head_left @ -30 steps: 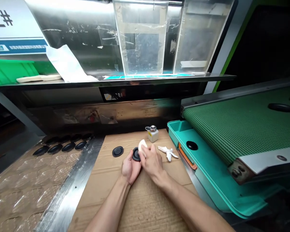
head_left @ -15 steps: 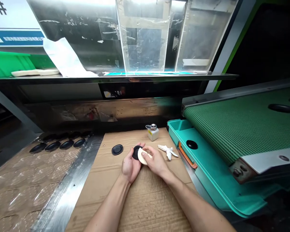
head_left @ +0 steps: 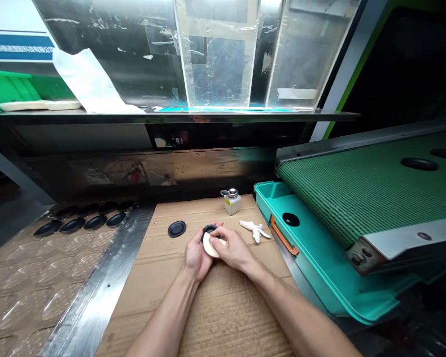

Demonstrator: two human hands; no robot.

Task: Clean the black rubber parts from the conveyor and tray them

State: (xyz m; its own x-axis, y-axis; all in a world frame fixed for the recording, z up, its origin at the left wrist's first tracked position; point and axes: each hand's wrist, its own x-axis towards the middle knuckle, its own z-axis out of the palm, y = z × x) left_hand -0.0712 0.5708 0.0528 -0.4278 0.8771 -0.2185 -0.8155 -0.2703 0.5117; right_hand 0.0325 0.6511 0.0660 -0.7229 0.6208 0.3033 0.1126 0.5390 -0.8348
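Observation:
My left hand [head_left: 196,256] cradles a round black rubber disc [head_left: 209,229], and most of the disc is hidden by my fingers and a pad. My right hand [head_left: 232,248] pinches that round white pad [head_left: 208,246] and presses it against the disc. A second black disc [head_left: 177,228] lies on the cardboard sheet [head_left: 230,312] to the left of my hands. Beyond my right hand are a small dispenser bottle with a metal pump top [head_left: 232,202] and a crumpled white cloth [head_left: 254,230].
Several black discs [head_left: 72,224] stand in rows on the metal surface left of the cardboard. To the right are a teal tray [head_left: 273,213] holding another black disc [head_left: 290,219] and a green mesh conveyor belt [head_left: 371,196]. A steel shelf with clear acrylic panels runs overhead.
The white pad has shifted from the disc's upper side toward its lower left. My right hand stays on it, and the whole view has moved slightly up and left.

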